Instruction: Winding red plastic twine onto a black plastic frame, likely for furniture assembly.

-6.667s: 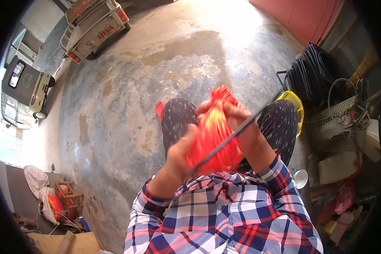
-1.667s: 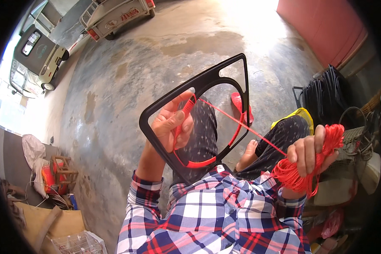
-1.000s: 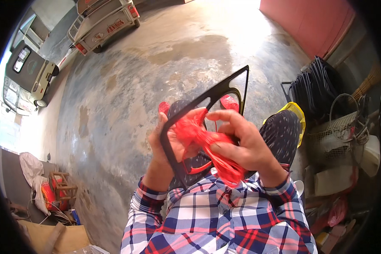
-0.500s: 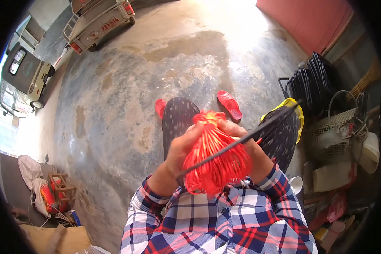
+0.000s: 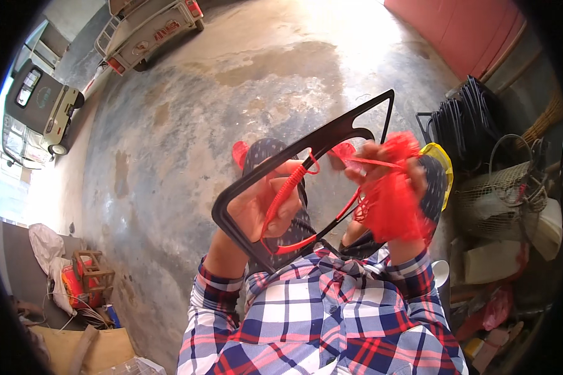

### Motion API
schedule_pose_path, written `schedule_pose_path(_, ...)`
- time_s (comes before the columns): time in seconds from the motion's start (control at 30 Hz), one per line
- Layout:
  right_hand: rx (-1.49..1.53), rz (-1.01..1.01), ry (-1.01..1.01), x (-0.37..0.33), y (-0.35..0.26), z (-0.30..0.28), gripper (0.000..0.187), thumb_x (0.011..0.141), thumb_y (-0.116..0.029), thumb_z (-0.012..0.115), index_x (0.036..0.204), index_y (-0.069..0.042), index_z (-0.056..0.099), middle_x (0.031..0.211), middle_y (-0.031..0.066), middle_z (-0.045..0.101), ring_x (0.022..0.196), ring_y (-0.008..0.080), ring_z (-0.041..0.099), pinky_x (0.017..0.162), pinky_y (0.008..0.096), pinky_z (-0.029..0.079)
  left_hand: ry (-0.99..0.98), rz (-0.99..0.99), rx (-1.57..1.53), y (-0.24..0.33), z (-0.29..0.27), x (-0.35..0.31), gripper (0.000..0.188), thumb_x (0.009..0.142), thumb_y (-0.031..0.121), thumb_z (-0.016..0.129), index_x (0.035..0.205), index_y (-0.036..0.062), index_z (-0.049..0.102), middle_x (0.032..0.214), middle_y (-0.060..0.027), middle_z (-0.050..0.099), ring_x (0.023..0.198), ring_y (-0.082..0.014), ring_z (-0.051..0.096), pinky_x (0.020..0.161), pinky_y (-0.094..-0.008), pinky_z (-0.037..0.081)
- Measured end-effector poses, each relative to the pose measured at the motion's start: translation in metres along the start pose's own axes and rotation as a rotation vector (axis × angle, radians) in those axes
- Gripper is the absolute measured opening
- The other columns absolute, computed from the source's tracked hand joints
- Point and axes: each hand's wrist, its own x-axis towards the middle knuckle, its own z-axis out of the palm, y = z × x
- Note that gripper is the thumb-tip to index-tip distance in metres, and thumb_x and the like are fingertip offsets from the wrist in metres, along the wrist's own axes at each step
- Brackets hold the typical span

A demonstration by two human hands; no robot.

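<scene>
A black frame (image 5: 325, 134) with a long outer bar and a curved inner piece is tilted over my lap. My left hand (image 5: 272, 203) reaches through it, fingers closed round the inner piece, where red cord (image 5: 283, 192) is wound in tight coils. Lower on the same curve is another red-covered stretch. My right hand (image 5: 372, 152) grips a thick bundle of red cord (image 5: 391, 209), blurred by motion and largely covering the palm. A strand runs from the bundle across its fingers.
Black frames (image 5: 466, 119) are stacked at the right, by a wire basket (image 5: 494, 194) and a white cup (image 5: 440, 273). A yellow-edged thing (image 5: 441, 162) lies by my right knee. Vehicles (image 5: 150, 31) stand far left; a small wooden stool (image 5: 94, 275) is at the left.
The red bundle has gone from between both hands to the right hand alone. The black frame has turned to show its open shape, and my left hand now grips its cord-wound part.
</scene>
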Motion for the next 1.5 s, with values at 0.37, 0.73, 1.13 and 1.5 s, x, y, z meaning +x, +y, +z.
schedule_pose_path(0.37, 0.091, -0.169, 0.16, 0.001, -0.013, 0.038, 0.054, 0.1, -0.056, 0.041, 0.114, -0.005, 0.053, 0.072, 0.0006, 0.049, 0.071, 0.0188, 0.051, 0.082, 0.0385, 0.044, 0.089, 0.069, -0.012, 0.008, -0.023, -0.002, 0.052, 0.099, 0.024, 0.057, 0.146, 0.0118, 0.039, 0.064, -0.0045, 0.044, 0.044, -0.0085, 0.037, 0.032, -0.0209, 0.029)
schedule_pose_path(0.73, -0.138, 0.19, 0.452, 0.003, -0.001, 0.01, 0.04, 0.105, -0.038, 0.041, 0.122, -0.004, 0.053, 0.09, 0.0074, 0.063, 0.076, 0.0167, 0.06, 0.083, 0.0367, 0.051, 0.105, 0.037, -0.007, 0.001, -0.03, -0.002, 0.052, 0.101, 0.033, 0.05, 0.146, 0.0083, 0.041, 0.071, -0.0061, 0.05, 0.048, -0.0084, 0.042, 0.035, -0.0207, 0.033)
schedule_pose_path(1.13, -1.055, -0.034, -0.149, 0.017, 0.021, 0.073, 0.028, 0.082, -0.006, 0.073, 0.106, 0.003, 0.063, 0.099, 0.0091, 0.068, 0.083, 0.0113, 0.065, 0.075, 0.0279, 0.052, 0.201, 0.08, 0.312, -0.014, 0.025, 0.016, 0.081, 0.094, 0.058, 0.05, 0.139, -0.0091, 0.043, 0.133, -0.0218, 0.055, 0.12, -0.0277, 0.058, 0.097, -0.0358, 0.05)
schedule_pose_path(1.5, -0.09, 0.512, -0.192, 0.009, 0.03, 0.031, 0.044, 0.094, -0.025, 0.063, 0.125, 0.004, 0.054, 0.109, 0.0086, 0.065, 0.1, 0.019, 0.063, 0.094, 0.037, 0.05, 0.148, -0.122, -0.473, -0.028, 0.045, 0.01, 0.051, 0.104, 0.042, 0.042, 0.133, -0.0004, 0.048, 0.125, -0.0172, 0.061, 0.115, -0.0248, 0.06, 0.104, -0.0403, 0.045)
